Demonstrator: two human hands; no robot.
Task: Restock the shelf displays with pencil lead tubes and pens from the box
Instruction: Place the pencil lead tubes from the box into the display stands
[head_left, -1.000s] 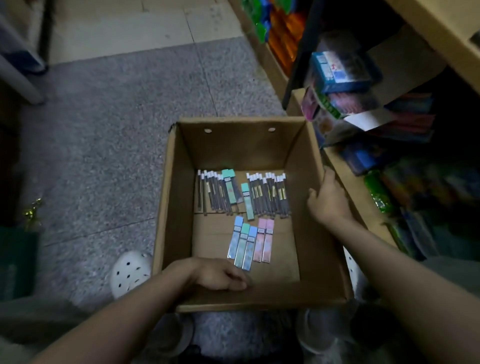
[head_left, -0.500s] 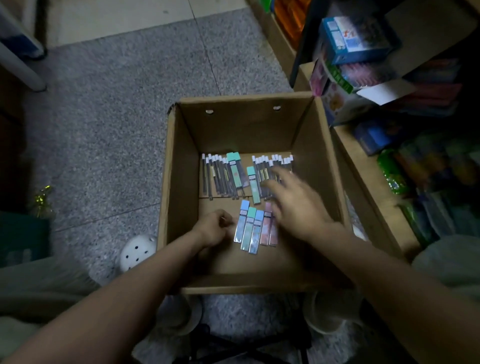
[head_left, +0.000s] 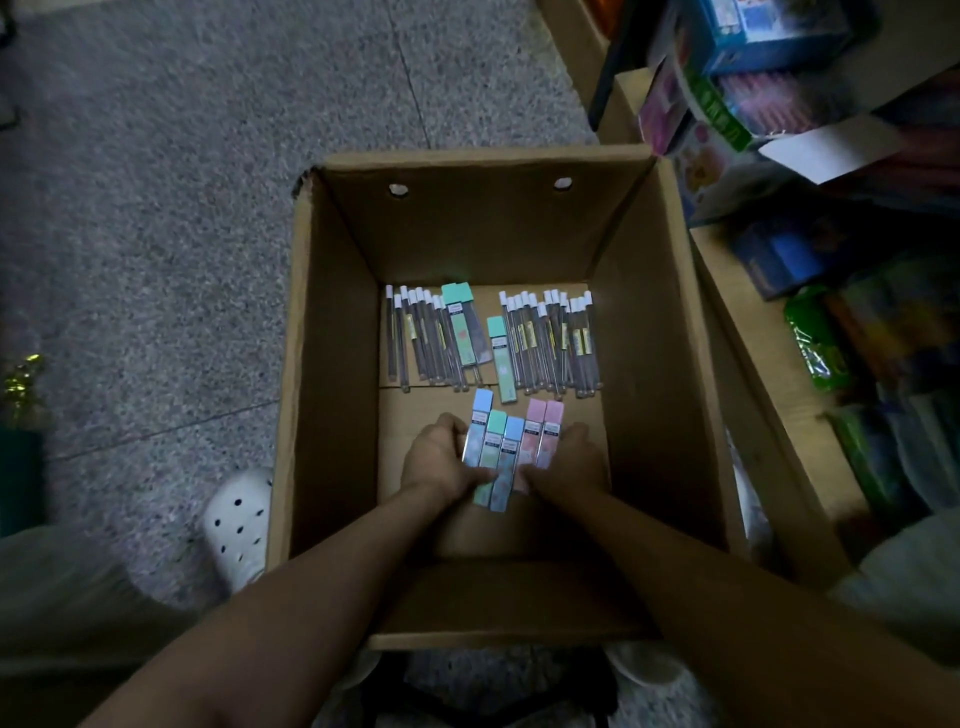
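Observation:
An open cardboard box (head_left: 332, 364) stands on the floor below me. On its bottom lie two rows of clear, white-capped lead tubes (head_left: 550, 343) with a few green-capped ones (head_left: 460, 322) among them. Closer to me lies a bunch of pastel lead tubes (head_left: 511, 441), blue, green and pink. My left hand (head_left: 439, 462) curls around the bunch's left side, thumb over the lower ends. My right hand (head_left: 569, 462) curls against its right side, by the pink tubes. Together the two hands squeeze the bunch.
A wooden shelf (head_left: 748, 322) with stacked stationery boxes (head_left: 748, 47) and green packets (head_left: 815, 343) runs along the right, close beside the box. Grey speckled floor (head_left: 182, 182) lies to the left. A white clog (head_left: 236, 525) sits at the box's near left corner.
My right hand left the box's right wall and came down inside to the pastel tubes. My left hand left the near rim and closed on the bunch's left side.

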